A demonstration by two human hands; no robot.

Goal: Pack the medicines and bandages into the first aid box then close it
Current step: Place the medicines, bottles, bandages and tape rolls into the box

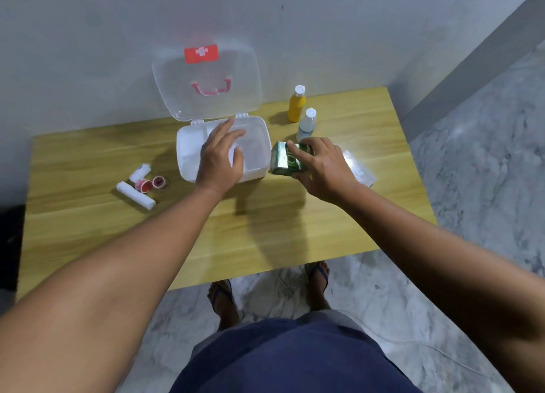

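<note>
My right hand has fingers and thumb curled round the green carton, gripped from above; I can't tell if it's lifted or on the table. The carton is just left of that grip, right beside the right wall of the first aid box. My left hand is flat with fingers spread, holding nothing, over the open box; contact with the rim is unclear. The clear lid stands up behind the left hand, leaning back at the wall. Beyond the right grip are the clear bottle and, further back, the yellow bottle, both upright. A flat clear packet lies just right of the right hand. Well left of the left hand are two white bandage rolls and two red tape rolls, clustered.
</note>
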